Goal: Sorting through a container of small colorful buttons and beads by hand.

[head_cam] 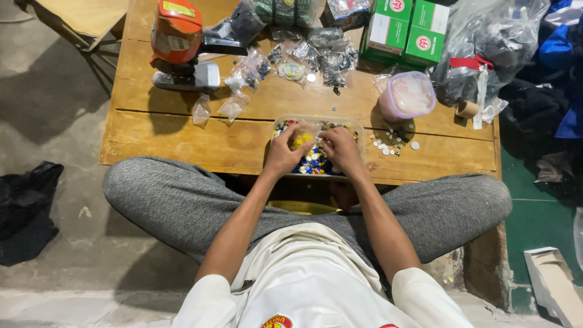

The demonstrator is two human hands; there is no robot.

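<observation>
Matt wooden table (182,140) – clear glossy plastic tub (359,130), plastic bag (303,132).

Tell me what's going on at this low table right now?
A person sits cross-legged at a low wooden table. Both hands are over a clear plastic tray full of small coloured pieces. The left hand pinches a small clear bag with yellow pieces inside, and the right hand works at the same bag. A few loose round pieces lie on the wood beside the tray, near a lidded tub.
</observation>
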